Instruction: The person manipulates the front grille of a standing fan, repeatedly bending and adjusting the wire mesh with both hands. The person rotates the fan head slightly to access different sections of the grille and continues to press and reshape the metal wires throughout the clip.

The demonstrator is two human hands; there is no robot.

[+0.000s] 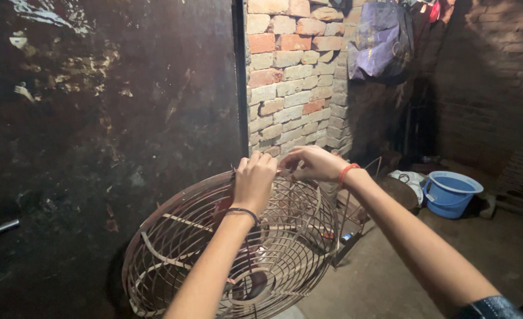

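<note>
— One rusty wire fan guard (214, 248) is counted, stood tilted on the floor (403, 277) against the dark wall (96, 118). How is it judged to handle?

— Light but stiff, it seems; thin wires may bend, and rust gives grip. It is best taken at the rim.

— And the hands?

— Two are seen at the guard's top rim. The left hand (253, 180) is curled, fingers closed on the rim wire; the right hand (311, 163) is pinched on something small there, too small to tell.

— Anything else counted?

— One blue tub (450, 192) by the brick wall (291, 77).
</note>
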